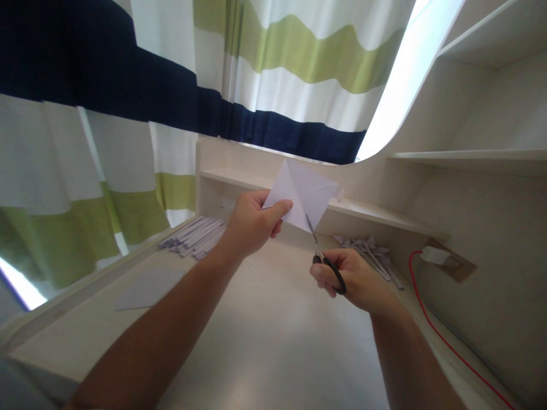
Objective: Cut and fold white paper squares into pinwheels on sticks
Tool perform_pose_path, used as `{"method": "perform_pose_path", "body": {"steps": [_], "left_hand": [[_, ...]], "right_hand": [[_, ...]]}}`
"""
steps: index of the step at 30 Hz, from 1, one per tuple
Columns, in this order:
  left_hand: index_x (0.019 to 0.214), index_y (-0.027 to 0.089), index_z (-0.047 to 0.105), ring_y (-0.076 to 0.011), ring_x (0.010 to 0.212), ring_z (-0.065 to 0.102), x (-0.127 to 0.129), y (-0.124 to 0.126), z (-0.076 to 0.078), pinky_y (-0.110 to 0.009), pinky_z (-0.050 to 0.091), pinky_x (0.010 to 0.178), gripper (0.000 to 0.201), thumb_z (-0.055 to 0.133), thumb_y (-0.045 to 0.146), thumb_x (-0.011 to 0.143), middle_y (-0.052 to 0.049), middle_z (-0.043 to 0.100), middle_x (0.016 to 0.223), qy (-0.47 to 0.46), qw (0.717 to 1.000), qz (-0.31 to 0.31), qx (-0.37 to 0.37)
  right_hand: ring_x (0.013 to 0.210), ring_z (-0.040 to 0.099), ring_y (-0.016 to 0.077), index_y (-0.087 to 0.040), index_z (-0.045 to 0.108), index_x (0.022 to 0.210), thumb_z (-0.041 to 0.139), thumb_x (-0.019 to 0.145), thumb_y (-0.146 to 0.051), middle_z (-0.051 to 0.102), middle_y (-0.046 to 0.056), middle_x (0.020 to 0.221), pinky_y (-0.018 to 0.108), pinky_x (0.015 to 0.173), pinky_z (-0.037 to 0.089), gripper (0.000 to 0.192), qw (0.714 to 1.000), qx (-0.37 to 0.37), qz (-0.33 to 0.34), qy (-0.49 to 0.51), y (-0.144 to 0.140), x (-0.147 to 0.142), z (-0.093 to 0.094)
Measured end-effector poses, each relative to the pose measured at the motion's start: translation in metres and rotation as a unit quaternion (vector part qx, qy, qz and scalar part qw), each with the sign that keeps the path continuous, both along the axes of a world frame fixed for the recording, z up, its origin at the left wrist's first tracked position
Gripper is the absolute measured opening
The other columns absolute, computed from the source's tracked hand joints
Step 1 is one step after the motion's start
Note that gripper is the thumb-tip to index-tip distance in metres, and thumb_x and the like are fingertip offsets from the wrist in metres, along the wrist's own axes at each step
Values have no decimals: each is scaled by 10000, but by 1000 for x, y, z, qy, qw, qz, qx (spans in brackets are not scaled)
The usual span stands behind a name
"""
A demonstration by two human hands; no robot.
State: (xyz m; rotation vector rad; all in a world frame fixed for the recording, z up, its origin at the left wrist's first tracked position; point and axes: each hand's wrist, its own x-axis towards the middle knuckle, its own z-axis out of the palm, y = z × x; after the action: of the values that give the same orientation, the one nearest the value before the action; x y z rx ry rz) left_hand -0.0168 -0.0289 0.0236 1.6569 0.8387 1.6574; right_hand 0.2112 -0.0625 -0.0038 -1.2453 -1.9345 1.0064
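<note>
A square sheet of white paper (314, 191) with diagonal crease lines is held up above the desk. My left hand (258, 219) pinches its left corner, the thumb lying on the near face. In my right hand (348, 276) is a pair of scissors (334, 274) with black handles, fingers in the loops. The scissors' blades point up and reach the paper's lower edge, along a crease toward the middle. How far the blades have cut in is hard to make out.
Rolled paper sticks (194, 236) lie in a pile at the left, near flat white paper (147, 285). Folded paper pinwheels on sticks (371, 253) lie at the back right. A white plug (436, 254) with a red cable (444, 339) is on the right wall. Shelves (470, 156) rise there, with striped curtains (299, 80) behind.
</note>
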Motion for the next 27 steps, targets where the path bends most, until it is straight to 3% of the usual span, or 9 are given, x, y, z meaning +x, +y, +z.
{"method": "perform_pose_path", "body": {"steps": [19, 27], "left_hand": [[524, 180, 575, -86, 414, 473, 0, 0, -1, -225, 323, 432, 395, 708, 331, 864, 28, 547, 445, 1, 1000, 2, 4], [505, 185, 557, -90, 421, 467, 0, -2, -1, -236, 326, 449, 418, 704, 330, 869, 25, 543, 445, 8, 1000, -12, 6]], "right_hand": [[407, 446, 83, -165, 639, 602, 846, 772, -571, 575, -14, 515, 234, 409, 281, 487, 1000, -3, -16, 18, 2, 3, -5], [479, 471, 104, -168, 637, 647, 818, 799, -616, 574, -10, 540, 259, 483, 314, 506, 1000, 6, 5, 16, 2, 5, -5]]}}
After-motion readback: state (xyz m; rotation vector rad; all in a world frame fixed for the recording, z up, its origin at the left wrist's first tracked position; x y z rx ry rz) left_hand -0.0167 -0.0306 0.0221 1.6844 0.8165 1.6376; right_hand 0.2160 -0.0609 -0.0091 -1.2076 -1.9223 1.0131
